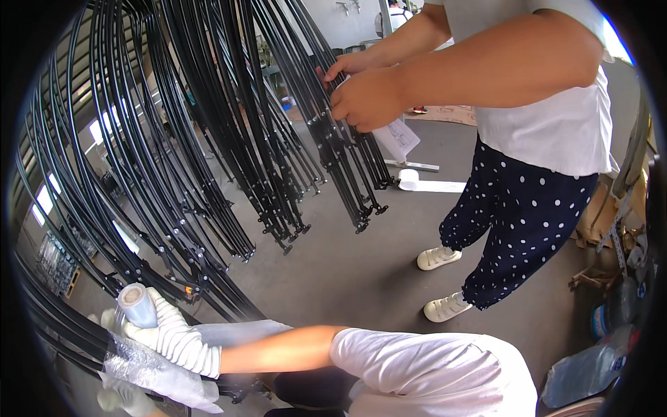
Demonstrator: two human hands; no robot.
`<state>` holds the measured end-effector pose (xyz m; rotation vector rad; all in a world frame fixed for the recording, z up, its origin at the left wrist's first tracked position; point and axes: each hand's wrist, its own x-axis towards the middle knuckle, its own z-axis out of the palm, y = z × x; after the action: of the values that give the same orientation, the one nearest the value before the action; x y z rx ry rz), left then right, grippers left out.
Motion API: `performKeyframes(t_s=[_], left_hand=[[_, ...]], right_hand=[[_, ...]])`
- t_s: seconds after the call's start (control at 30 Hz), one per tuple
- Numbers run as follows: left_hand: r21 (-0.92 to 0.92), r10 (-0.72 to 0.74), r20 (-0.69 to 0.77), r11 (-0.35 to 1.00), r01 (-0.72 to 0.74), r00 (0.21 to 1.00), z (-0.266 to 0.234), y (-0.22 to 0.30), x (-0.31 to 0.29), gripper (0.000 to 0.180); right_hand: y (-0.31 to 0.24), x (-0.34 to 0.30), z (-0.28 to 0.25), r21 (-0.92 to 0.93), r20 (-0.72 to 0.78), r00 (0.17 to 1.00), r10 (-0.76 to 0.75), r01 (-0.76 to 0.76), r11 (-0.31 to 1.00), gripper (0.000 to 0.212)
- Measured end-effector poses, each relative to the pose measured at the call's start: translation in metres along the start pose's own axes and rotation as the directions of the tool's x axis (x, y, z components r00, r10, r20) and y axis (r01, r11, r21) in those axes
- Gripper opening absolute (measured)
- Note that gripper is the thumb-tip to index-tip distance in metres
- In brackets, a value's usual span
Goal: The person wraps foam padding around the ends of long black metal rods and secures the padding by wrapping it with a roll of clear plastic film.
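Observation:
My right hand [174, 337], in a white striped glove, grips a roll of clear plastic film [139, 308] by its side, its cardboard core facing up. Below the roll, a translucent wrapping sheet [156, 372] lies around a bundle of black metal tubes [66, 326] at the lower left. My left hand [125, 398], also gloved, is low at the left edge beneath the wrapped bundle. Its fingers are blurred and partly hidden. Whitish glove fingers [105, 320] show beside the roll; whose hand they belong to is unclear.
Black tubular frames [208, 139] hang in rows ahead and left. At the right, a person in dotted trousers [521, 215] has both hands at the frames, beside a white paper packet [397, 139]. A white roll [410, 181] lies on the floor; large plastic bottles [580, 375] lie lower right.

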<state>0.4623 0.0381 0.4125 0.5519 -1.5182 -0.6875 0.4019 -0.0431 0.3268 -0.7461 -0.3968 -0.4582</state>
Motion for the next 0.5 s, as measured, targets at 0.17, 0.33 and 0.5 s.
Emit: performKeyframes(t_s=[0.17,0.33,0.5], left_hand=[[-0.010,0.009,0.098,1.000,-0.008,0.995,0.004,0.004,0.009,0.075],[0.040,0.017,0.201,0.999,-0.025,0.979,0.013,0.030,-0.006,0.083],[-0.172,0.126,0.006,0.977,-0.123,0.992,0.026,-0.004,-0.005,0.081]], right_hand=[[-0.011,-0.001,-0.003,-0.221,-0.049,0.994,-0.096,0.083,0.972,0.047],[0.007,-0.005,0.005,-0.186,0.035,0.996,-0.083,0.088,0.979,0.057],[-0.019,-0.018,-0.012,-0.103,0.068,0.978,-0.200,0.206,0.973,0.030]])
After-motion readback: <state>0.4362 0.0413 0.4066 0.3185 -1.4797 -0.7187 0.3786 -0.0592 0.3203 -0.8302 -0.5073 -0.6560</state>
